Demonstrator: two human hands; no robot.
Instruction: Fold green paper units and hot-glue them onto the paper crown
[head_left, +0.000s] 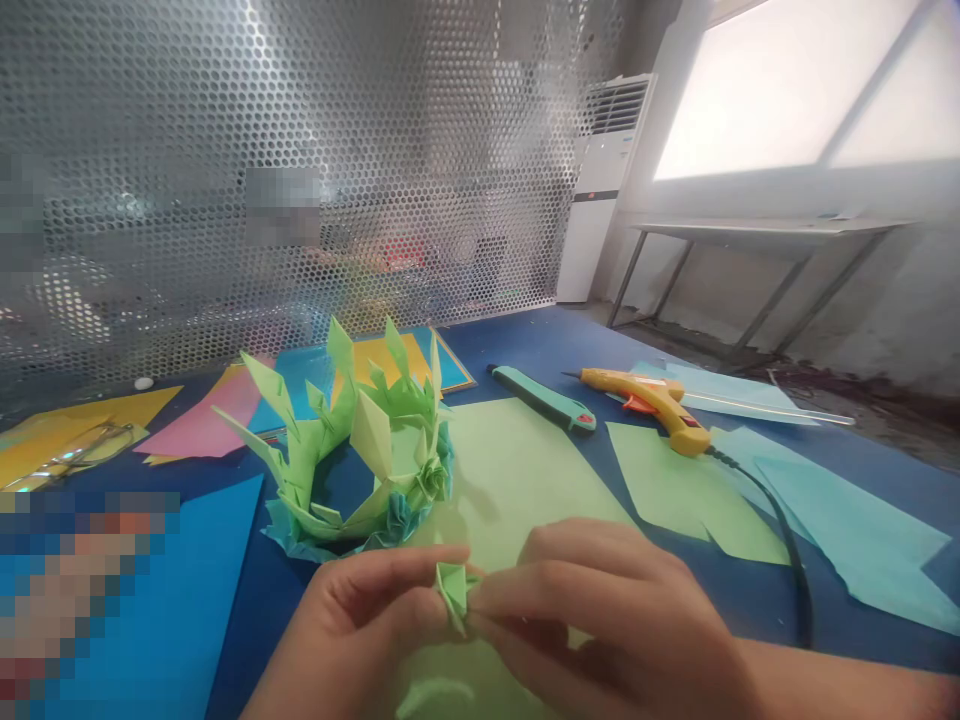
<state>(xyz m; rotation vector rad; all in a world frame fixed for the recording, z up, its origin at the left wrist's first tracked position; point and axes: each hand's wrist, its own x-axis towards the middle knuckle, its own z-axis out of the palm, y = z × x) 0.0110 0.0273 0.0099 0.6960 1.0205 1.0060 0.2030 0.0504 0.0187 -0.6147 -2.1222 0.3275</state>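
My left hand (367,620) and my right hand (600,610) meet at the bottom centre, both pinching a small folded light-green paper piece (453,590) between thumbs and fingers. Just beyond them stands a ring-shaped origami crown (360,450) of spiky light-green paper with teal folded rosettes round its base. The hands hover over a light-green paper sheet (510,470) lying on the blue table (750,590).
A teal utility knife (541,398) and a yellow glue gun (660,402) with a black cord (787,540) lie beyond on the right. Coloured sheets lie around: pale blue (840,520) right, pink (202,420), yellow (75,425), blue (150,600) left. Scissors (75,452) rest far left. A perforated metal screen (375,150) stands behind.
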